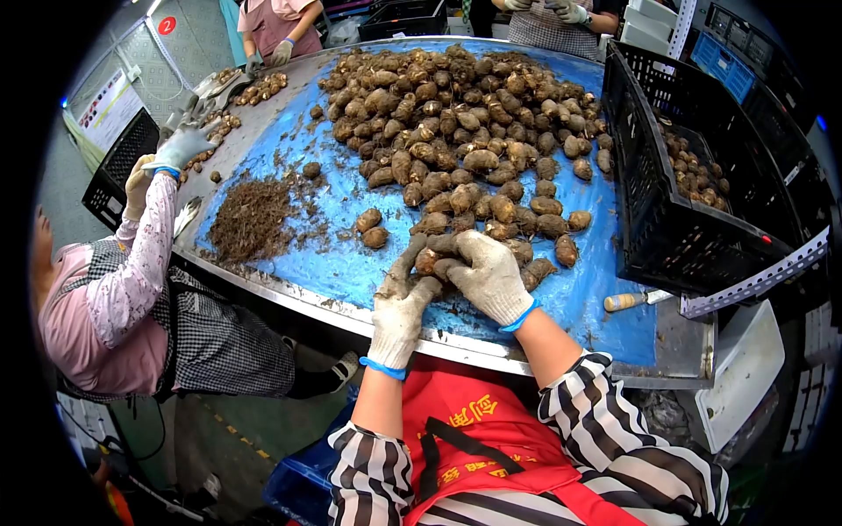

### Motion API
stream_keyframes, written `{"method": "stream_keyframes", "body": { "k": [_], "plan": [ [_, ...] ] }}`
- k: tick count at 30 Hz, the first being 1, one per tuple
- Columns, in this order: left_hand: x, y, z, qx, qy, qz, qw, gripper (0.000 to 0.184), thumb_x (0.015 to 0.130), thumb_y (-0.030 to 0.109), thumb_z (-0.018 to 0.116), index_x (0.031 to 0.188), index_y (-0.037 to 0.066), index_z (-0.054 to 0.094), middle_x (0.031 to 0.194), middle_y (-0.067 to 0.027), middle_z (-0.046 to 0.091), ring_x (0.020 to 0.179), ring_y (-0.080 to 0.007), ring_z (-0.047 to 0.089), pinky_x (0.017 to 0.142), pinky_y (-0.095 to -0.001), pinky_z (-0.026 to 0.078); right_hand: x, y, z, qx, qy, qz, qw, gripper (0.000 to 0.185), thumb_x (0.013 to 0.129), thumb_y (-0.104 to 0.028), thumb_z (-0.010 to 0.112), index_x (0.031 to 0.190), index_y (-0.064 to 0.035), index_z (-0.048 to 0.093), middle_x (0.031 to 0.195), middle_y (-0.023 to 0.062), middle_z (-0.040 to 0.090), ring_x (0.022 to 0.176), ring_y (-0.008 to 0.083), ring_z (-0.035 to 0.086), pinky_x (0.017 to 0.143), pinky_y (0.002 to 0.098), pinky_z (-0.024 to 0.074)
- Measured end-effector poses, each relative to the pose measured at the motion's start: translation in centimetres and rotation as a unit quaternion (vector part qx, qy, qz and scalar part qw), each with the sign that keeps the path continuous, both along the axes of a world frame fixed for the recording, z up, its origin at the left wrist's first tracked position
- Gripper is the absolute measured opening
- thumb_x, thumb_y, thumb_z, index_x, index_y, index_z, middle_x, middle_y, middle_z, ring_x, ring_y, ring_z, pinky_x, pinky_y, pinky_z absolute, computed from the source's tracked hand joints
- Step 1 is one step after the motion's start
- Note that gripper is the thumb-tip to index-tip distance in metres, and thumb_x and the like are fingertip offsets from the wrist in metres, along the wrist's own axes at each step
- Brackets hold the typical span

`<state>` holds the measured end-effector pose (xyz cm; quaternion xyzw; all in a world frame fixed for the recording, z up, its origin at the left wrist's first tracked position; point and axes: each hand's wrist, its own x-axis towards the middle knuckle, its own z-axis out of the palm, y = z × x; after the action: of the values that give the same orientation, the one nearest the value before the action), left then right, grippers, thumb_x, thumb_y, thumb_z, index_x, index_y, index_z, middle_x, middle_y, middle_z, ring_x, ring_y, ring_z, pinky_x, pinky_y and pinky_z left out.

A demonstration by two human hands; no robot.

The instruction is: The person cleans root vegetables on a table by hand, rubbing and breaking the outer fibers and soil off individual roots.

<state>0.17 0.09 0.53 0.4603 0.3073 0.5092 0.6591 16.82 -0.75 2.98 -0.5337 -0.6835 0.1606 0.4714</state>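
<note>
Apron: red with yellow print [513, 430], worn over striped sleeves.
Left hand: gloved [399, 316], at the near table edge; fingers curled, pinching one tuber [427, 261] from the left.
Right hand: gloved [487, 272]; thumb and fingers bent over the same tuber from the right.
Tuber position: between the fingertips of both hands, just in front of the near side of the pile; partly covered by the gloves.
Knife: wooden handle [624, 302], lying on the table right of the hands, handle end toward them.
Work surface: blue sheet [342, 263] over a metal-edged table.
Loose dirt: brown heap [250, 219] on the left of the sheet.
Crate: black, slotted [675, 232], right side, with tubers inside.
Pile: many soil-covered tubers [456, 123], centre to far side.
Co-worker, left: gloved hand [182, 147] reaching over the table's left edge.
Co-workers, far side: two people, gloved hands showing [282, 53].
</note>
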Motion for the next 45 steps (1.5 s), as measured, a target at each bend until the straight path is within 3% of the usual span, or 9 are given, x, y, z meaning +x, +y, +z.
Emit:
{"method": "stream_keyframes", "body": {
  "k": [3,12,16,20,23,26,32,35,45],
  "plan": [
    [-0.1,0.3,-0.5,-0.028,-0.115,-0.037,0.992,0.058,0.088,-0.009,0.062,0.144,-0.002,0.047,0.143,-0.0124,0.054,0.127,-0.021,0.054,0.107,-0.0344,0.046,-0.1,-0.1,0.1,-0.013,0.047,-0.007,0.999,0.019,0.082,-0.017,0.072,0.097,-0.0048,0.07,0.097,0.0171,0.068,0.092,0.0346,0.067,0.08,0.0414,0.0542],
    [-0.1,0.3,-1.1,0.018,0.017,0.045,0.999,0.054,0.091,-0.008,0.059,0.144,-0.001,0.048,0.142,-0.011,0.054,0.128,-0.0181,0.052,0.11,-0.0337,0.043,0.7,-0.6,1.2,-0.209,0.057,0.146,0.965,0.021,0.088,-0.015,0.068,0.104,-0.003,0.07,0.101,0.017,0.071,0.093,0.03,0.07,0.083,0.0373,0.0543],
    [0.1,0.2,-0.9,0.019,0.021,0.061,0.998,0.058,0.09,-0.009,0.06,0.145,0.0,0.047,0.141,-0.0106,0.055,0.127,-0.0185,0.053,0.109,-0.0331,0.043,1.2,-0.2,2.4,-0.231,0.076,0.046,0.969,0.029,0.088,-0.016,0.07,0.114,-0.0023,0.069,0.106,0.0161,0.072,0.097,0.025,0.07,0.086,0.0354,0.0544],
    [0.3,-0.2,-0.3,0.023,0.009,0.041,0.999,0.061,0.087,-0.011,0.061,0.145,0.0,0.047,0.142,-0.0115,0.054,0.128,-0.0198,0.053,0.11,-0.0334,0.043,0.0,-0.2,1.2,-0.111,0.165,0.048,0.979,0.033,0.085,-0.016,0.073,0.115,-0.0032,0.07,0.11,0.0169,0.07,0.096,0.0263,0.07,0.084,0.035,0.0548],
    [0.2,-0.1,-0.5,0.022,0.025,0.028,0.999,0.063,0.086,-0.013,0.059,0.146,0.0,0.046,0.143,-0.0122,0.053,0.128,-0.0207,0.053,0.11,-0.0337,0.043,-0.2,-0.2,-0.1,-0.006,-0.005,0.021,1.0,0.03,0.083,-0.007,0.074,0.111,-0.0023,0.07,0.102,0.0157,0.071,0.092,0.0281,0.069,0.083,0.0357,0.0544],
    [0.1,-0.1,-0.7,0.014,0.03,0.022,0.999,0.062,0.086,-0.013,0.059,0.145,0.001,0.046,0.142,-0.0119,0.053,0.127,-0.0209,0.053,0.109,-0.0337,0.044,-1.0,-0.4,0.0,0.006,0.021,-0.01,1.0,0.02,0.081,-0.012,0.072,0.098,-0.004,0.07,0.093,0.0162,0.067,0.089,0.0362,0.066,0.08,0.0432,0.0537],
    [0.5,0.0,-1.1,0.0,0.005,0.091,0.996,0.059,0.089,-0.011,0.061,0.144,0.0,0.046,0.139,-0.0126,0.054,0.126,-0.0213,0.054,0.106,-0.0347,0.048,-0.2,-0.7,0.6,-0.171,0.005,0.134,0.976,0.018,0.086,-0.012,0.07,0.101,-0.0026,0.069,0.098,0.0185,0.07,0.095,0.0322,0.069,0.081,0.0392,0.0543],
    [0.5,-0.4,0.0,-0.002,0.013,0.102,0.995,0.059,0.089,-0.012,0.062,0.144,0.0,0.046,0.139,-0.0125,0.055,0.125,-0.0217,0.055,0.106,-0.0349,0.048,0.4,-0.1,1.7,-0.253,0.139,0.097,0.953,0.021,0.088,-0.013,0.069,0.106,-0.002,0.07,0.104,0.0185,0.072,0.098,0.0277,0.07,0.084,0.0358,0.0546],
    [0.4,-0.3,-0.7,0.007,-0.016,0.032,0.999,0.06,0.088,-0.013,0.061,0.144,-0.002,0.047,0.144,-0.0131,0.052,0.127,-0.021,0.054,0.108,-0.0336,0.045,0.3,0.4,-1.0,-0.008,-0.028,0.007,1.0,0.027,0.084,-0.008,0.071,0.11,-0.0043,0.073,0.099,0.0169,0.071,0.091,0.031,0.07,0.081,0.0363,0.0554]
  ]
}}
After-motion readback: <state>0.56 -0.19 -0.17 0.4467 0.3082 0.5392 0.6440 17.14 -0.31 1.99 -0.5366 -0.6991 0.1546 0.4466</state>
